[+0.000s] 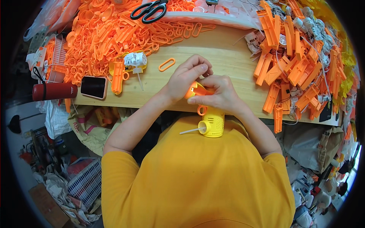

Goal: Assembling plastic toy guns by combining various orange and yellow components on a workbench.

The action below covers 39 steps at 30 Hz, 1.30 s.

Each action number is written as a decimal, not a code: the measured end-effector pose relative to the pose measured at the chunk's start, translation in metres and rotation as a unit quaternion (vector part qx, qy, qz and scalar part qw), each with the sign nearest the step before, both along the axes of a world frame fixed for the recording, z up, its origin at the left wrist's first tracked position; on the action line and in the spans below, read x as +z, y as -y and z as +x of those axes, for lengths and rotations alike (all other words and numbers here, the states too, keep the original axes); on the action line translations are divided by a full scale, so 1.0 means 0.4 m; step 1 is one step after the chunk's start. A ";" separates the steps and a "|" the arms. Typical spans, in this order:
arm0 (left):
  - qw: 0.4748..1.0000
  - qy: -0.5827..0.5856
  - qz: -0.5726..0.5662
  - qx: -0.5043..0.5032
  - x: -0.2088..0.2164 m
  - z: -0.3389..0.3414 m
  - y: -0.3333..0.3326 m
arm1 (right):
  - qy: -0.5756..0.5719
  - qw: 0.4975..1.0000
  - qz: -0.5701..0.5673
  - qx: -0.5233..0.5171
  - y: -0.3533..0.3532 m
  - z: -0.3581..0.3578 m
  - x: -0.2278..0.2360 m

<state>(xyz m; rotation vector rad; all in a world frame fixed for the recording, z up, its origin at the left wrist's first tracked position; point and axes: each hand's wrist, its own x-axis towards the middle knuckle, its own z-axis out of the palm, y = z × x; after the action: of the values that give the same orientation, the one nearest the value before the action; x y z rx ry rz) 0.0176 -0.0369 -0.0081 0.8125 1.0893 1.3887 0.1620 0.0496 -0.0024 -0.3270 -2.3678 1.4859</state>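
Note:
A toy housing of perforated yellow plastic (213, 125) with an orange handle-like part (198, 90) is held against the front of my body. My right hand (220, 93) closes around its upper part, the thumb pressed along the orange piece. From the housing's round side opening a thin white stick (191, 131) juts to the left, and an orange ring (202, 110) sits above that opening. My left hand (190, 76) is beside the orange part with its fingers curled and the fingertips together near my right hand. Whatever those fingertips pinch, if anything, is hidden.
Heaped orange plastic parts (102, 38) cover the table's left, with scissors (149, 10) behind. Nearby lie an orange oval link (167, 64), a partly built toy (125, 68), a phone (94, 87) and a red cylinder (55, 92). Orange handle shells (300, 68) with wires pile up right.

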 end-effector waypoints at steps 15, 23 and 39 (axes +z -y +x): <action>0.751 -0.586 0.277 -0.124 0.194 0.022 0.056 | 0.204 0.884 -0.420 -0.028 -0.107 -0.057 0.010; 0.796 -0.494 0.316 -0.153 0.187 0.018 0.019 | 0.174 0.869 -0.451 0.102 -0.084 -0.086 -0.030; 0.826 -0.439 0.335 -0.111 0.164 -0.021 0.022 | 0.178 0.912 -0.242 0.278 -0.101 -0.093 -0.051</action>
<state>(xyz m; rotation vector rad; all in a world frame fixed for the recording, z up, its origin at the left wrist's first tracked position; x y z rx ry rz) 0.0091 -0.0456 0.0574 2.1782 1.0943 1.1905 0.1250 0.0900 -0.0228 -0.0230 -2.4493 2.4817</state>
